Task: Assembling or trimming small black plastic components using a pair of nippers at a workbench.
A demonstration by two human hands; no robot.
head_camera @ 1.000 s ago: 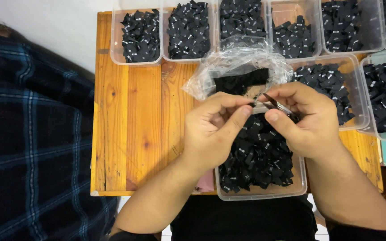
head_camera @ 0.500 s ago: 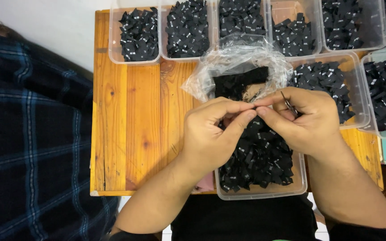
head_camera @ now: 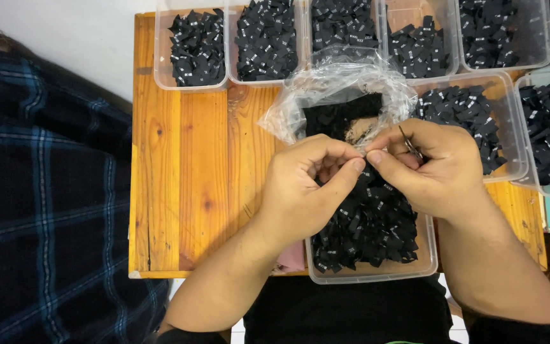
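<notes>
Black labels fill the clear tub nearest us on the bench. Above that tub we see the left hand and right hand meet, fingertips pinching one small label between them; the right also holds thin metal snips. Just beyond the tub lies an open plastic bag, then more tubs of labels.

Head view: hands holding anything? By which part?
Right hand holds small snips, gripped mid-body. Both hands' fingertips pinch something tiny together; it cannot be told what.
</notes>
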